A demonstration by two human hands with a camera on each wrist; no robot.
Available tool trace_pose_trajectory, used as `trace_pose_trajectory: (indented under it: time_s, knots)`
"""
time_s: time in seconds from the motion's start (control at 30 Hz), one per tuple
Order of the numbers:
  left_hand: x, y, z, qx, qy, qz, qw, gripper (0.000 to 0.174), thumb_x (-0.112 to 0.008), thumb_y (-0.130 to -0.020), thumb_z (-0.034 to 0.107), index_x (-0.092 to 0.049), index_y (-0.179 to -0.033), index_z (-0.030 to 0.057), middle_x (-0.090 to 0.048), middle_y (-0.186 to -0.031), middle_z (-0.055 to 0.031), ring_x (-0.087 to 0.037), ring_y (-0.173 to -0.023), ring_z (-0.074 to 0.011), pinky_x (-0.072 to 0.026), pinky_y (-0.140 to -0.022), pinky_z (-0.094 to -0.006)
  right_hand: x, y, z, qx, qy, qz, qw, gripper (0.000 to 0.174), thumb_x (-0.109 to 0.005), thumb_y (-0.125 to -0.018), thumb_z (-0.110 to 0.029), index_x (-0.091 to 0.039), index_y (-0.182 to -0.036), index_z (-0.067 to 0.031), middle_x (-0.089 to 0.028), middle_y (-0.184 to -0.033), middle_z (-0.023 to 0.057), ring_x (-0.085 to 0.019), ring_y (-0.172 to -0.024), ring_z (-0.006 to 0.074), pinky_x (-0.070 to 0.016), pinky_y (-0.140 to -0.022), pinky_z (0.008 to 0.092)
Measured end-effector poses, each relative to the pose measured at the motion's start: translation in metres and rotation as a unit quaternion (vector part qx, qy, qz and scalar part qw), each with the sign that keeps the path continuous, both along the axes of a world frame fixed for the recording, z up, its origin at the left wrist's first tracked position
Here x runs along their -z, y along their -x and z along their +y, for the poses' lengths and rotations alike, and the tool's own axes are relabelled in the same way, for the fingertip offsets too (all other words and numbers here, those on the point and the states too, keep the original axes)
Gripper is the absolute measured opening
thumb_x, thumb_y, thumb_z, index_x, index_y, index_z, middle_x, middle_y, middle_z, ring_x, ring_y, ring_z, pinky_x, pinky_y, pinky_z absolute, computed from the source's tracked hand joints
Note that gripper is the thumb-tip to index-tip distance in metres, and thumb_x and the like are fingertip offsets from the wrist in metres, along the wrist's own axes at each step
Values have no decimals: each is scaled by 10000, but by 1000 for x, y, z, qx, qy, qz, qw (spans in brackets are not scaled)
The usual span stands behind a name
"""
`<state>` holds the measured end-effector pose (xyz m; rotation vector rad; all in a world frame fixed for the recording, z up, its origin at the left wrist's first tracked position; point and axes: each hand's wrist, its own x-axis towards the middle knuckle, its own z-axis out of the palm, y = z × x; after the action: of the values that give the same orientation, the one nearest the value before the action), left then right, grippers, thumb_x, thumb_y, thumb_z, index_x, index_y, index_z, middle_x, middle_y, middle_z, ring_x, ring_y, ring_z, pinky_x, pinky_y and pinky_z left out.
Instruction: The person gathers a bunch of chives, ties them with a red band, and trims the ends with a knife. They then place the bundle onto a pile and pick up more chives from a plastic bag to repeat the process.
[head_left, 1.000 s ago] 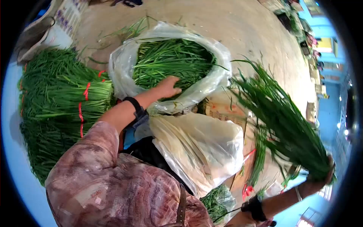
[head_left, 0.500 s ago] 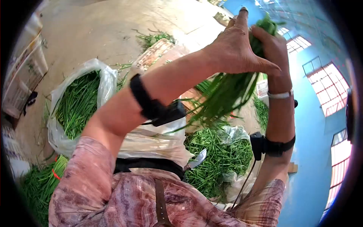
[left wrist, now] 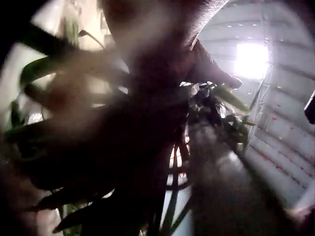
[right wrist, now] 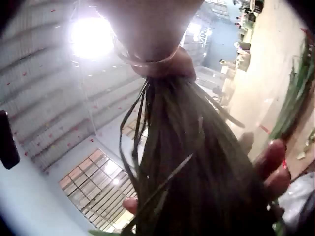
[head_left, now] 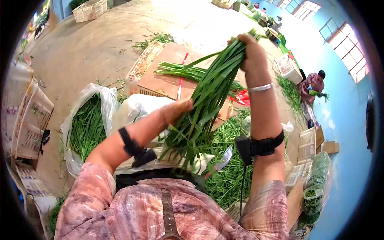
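In the head view my right hand point(head_left: 255, 54) is raised and grips the upper end of a bunch of garlic chives point(head_left: 220, 76). Long flat leaves slant down from it toward my lap. My left hand point(head_left: 182, 108) is at the bunch's lower, leafy part, its fingers mostly hidden behind the leaves. The right wrist view shows the left hand's fingers point(right wrist: 275, 169) on one side of the chives and a fingertip on the other, around the bunch. The left wrist view is dark and blurred by leaves close to the camera.
A smaller bunch of chives point(head_left: 182, 70) lies on a board point(head_left: 156, 82) beside a red strip point(head_left: 182, 74). An open plastic bag point(head_left: 108, 98) of chives stands left. Loose greens point(head_left: 230, 176) lie right of my lap. Crates point(head_left: 34, 124) stand far left; another person point(head_left: 314, 84) sits at right.
My left hand has left the bag of chives, come up beside the right hand, then moved down to the leafy part. The bunch has swung in from the far right to the front.
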<state>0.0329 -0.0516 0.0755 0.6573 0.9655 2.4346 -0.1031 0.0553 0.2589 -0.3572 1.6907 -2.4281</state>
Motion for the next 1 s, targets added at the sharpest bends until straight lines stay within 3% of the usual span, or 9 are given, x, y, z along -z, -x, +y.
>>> trace_pose_trajectory:
  time_s: [0.1,0.2,0.3,0.33,0.37,0.47,0.7,0.83,1.0]
  knots:
    - [-2,-45,23,-24,-78,-95,992,1035,-691,-596,641,-333,-1337,13,-434,-1312,-190,-430,-1220,-282,-397,-993,-405,56,16,5,12,11,-81,997,108,-543,-796,-35,-501,-837,55,-595,-704,190,-620,-613,299,-551,-539,386]
    - [4,-58,33,-73,29,-136,988,1037,-701,-577,647,-362,-1313,1,-474,-1270,-173,-470,-1181,-267,-416,-978,-393,83,15,0,25,45,-123,991,123,-564,-741,43,-498,-817,113,-574,-680,190,-605,-537,285,-533,-472,376]
    - [11,-61,50,-175,127,-131,968,745,-749,-641,471,-509,-1153,-15,-594,-1090,-147,-544,-1093,-244,-437,-934,-382,90,11,-6,43,11,-117,992,113,-567,-768,-6,-497,-830,57,-585,-687,180,-614,-579,300,-539,-508,386]
    - [12,-60,54,-201,117,-142,962,562,-758,-670,299,-541,-1078,-20,-617,-1012,-131,-602,-986,-236,-482,-849,-362,93,12,-7,49,17,-114,992,112,-564,-763,0,-494,-828,59,-579,-682,180,-613,-579,302,-531,-496,392]
    - [15,-60,57,-199,119,-142,962,562,-758,-670,299,-541,-1078,-20,-617,-1012,-131,-602,-986,-236,-482,-849,-362,97,14,-5,51,19,-115,992,112,-564,-763,0,-494,-828,59,-579,-682,180,-613,-579,302,-531,-496,392]
    - [7,-57,61,-208,147,-217,942,425,-680,-652,-35,-545,-1054,-27,-626,-915,-123,-648,-740,-230,-531,-686,-320,108,21,5,66,27,-125,990,107,-557,-764,-14,-501,-821,58,-590,-684,183,-605,-568,293,-518,-486,395]
    - [15,-38,53,-63,122,-190,972,505,-620,-607,-3,-520,-1101,-25,-610,-893,-170,-590,-659,-185,-483,-627,-293,121,35,62,47,137,-187,972,82,-552,-786,10,-522,-841,63,-589,-688,159,-604,-571,279,-523,-499,387]
    - [8,-31,38,14,65,-213,975,551,-632,-605,17,-496,-1134,-53,-611,-850,-192,-568,-597,-177,-466,-561,-274,126,33,95,-50,221,-151,962,216,-637,-819,-137,-551,-922,32,-616,-773,145,-629,-651,285,-563,-592,404]
    - [15,-21,11,42,149,-184,971,446,-638,-650,19,-530,-1079,-36,-623,-801,-167,-578,-571,-174,-478,-532,-273,142,8,136,-87,195,-74,974,316,-555,-885,-304,-559,-1025,-21,-636,-910,128,-646,-828,236,-568,-710,360]
